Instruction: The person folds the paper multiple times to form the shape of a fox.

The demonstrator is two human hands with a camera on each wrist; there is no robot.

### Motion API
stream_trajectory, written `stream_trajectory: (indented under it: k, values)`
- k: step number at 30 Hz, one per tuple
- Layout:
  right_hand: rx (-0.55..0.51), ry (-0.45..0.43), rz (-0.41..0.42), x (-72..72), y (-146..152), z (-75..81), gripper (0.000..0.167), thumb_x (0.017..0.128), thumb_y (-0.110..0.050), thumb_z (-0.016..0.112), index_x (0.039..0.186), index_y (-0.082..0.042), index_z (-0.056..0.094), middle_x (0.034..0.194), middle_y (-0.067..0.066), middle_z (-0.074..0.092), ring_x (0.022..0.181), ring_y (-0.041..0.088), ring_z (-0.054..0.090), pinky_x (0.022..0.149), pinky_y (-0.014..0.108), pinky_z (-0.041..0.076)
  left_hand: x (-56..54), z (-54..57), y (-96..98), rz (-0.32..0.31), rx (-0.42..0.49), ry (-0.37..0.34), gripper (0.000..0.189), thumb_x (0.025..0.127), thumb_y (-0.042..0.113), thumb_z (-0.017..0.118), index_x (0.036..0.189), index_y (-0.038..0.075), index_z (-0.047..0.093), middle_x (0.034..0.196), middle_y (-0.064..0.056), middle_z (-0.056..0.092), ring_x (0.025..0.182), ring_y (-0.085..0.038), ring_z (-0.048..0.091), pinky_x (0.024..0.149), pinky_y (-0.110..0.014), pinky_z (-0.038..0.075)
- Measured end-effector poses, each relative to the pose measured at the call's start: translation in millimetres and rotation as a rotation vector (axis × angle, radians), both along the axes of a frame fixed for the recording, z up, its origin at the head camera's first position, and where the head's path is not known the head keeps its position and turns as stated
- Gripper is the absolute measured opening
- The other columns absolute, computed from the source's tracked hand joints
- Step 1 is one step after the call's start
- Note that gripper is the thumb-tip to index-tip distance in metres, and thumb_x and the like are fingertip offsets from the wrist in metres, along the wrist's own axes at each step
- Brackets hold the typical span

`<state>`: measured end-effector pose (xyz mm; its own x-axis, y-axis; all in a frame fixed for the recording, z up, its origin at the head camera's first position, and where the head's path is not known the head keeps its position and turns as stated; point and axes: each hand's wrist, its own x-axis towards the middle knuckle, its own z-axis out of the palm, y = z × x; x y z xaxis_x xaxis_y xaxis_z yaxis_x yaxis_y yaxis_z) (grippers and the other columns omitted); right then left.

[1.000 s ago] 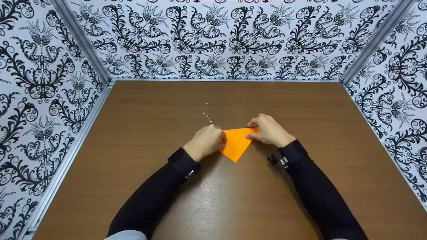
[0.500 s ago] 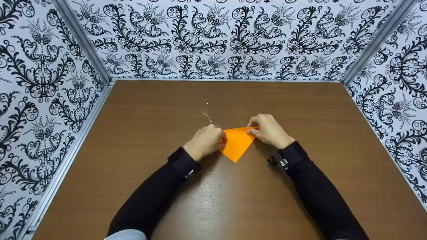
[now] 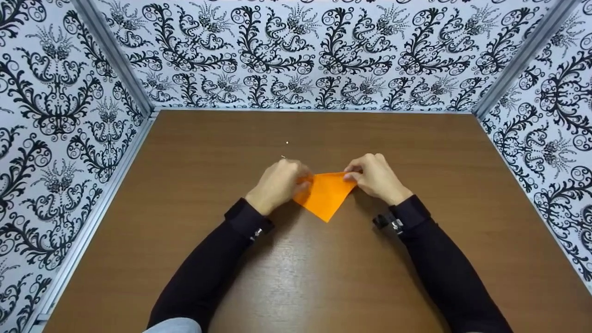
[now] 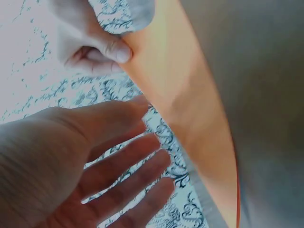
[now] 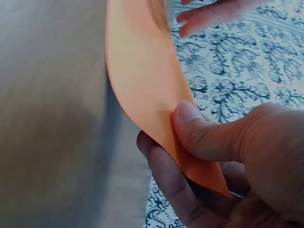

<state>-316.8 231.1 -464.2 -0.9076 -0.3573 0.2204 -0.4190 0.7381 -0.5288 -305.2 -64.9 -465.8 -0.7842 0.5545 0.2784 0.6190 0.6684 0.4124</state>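
The right hand (image 3: 377, 179) pinches the paper (image 3: 329, 196) at its two o'clock corner; the left hand (image 3: 279, 185), fingers extended and apart, grips nothing at ten o'clock.

Matt orange paper (image 3: 328, 196), satiny wood-look tabletop (image 3: 286, 277)

The orange paper looks smooth. The tabletop's grain carries a soft gloss. The black sleeves (image 3: 199, 273) look like matt cloth, the corner rails (image 3: 115, 58) like dull metal, the patterned walls (image 3: 296, 51) like smooth printed paper.
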Motion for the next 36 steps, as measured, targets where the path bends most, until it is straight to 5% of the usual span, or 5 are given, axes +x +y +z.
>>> stream_trajectory:
  k: [9, 14, 20, 30, 36]
  values:
    - [-0.077, 0.062, -0.03, 9.3, 0.8, 25.7, 0.01, 0.105, -0.014, 0.092, 0.112, -0.008, 0.095, 0.108, 0.014, 0.093, 0.094, 0.031, 0.09, 0.084, 0.032, 0.069, -3.1, 20.3, -7.8, 0.087, 0.119, 0.155, 0.029, 0.11, 0.02, 0.087, 0.136, 0.008, 0.088, 0.134, -0.014, 0.089, 0.122, -0.035, 0.085, 0.11, -0.048, 0.071]
    - [-0.149, 0.105, -0.013, 16.4, -4.6, 36.2, 0.008, 0.103, -0.014, 0.093, 0.11, -0.009, 0.095, 0.105, 0.012, 0.093, 0.091, 0.029, 0.091, 0.078, 0.006, 0.057, 0.9, 27.9, -7.7, 0.087, 0.154, 0.211, 0.022, 0.112, 0.024, 0.084, 0.128, 0.011, 0.091, 0.122, -0.009, 0.091, 0.108, -0.029, 0.084, 0.098, -0.043, 0.072]
    - [-0.199, 0.175, 0.023, 23.5, -9.0, 42.9, 0.008, 0.102, -0.01, 0.093, 0.11, -0.007, 0.094, 0.104, 0.013, 0.093, 0.086, 0.029, 0.089, 0.075, 0.002, 0.055, 6.9, 31.8, -5.6, 0.065, 0.218, 0.307, 0.016, 0.113, 0.026, 0.082, 0.117, 0.014, 0.092, 0.109, -0.004, 0.09, 0.094, -0.024, 0.081, 0.084, -0.036, 0.07]
    - [-0.064, 0.375, 0.05, 35.9, -12.1, 50.5, 0.02, 0.103, -0.017, 0.094, 0.119, -0.006, 0.091, 0.114, 0.012, 0.092, 0.098, 0.032, 0.089, 0.088, 0.044, 0.074, 16.4, 35.8, -0.2, 0.053, 0.236, 0.392, 0.012, 0.112, 0.022, 0.085, 0.112, 0.013, 0.092, 0.101, -0.003, 0.089, 0.089, -0.023, 0.078, 0.08, -0.034, 0.07]
    - [-0.018, 0.493, 0.103, 48.2, -27.2, 52.3, 0.021, 0.104, -0.02, 0.093, 0.121, -0.008, 0.089, 0.113, 0.013, 0.089, 0.101, 0.034, 0.084, 0.089, 0.048, 0.073, 24.8, 39.0, 5.7, 0.03, 0.227, 0.429, 0.009, 0.111, 0.02, 0.086, 0.111, 0.013, 0.092, 0.102, -0.002, 0.089, 0.09, -0.022, 0.079, 0.096, -0.037, 0.073]
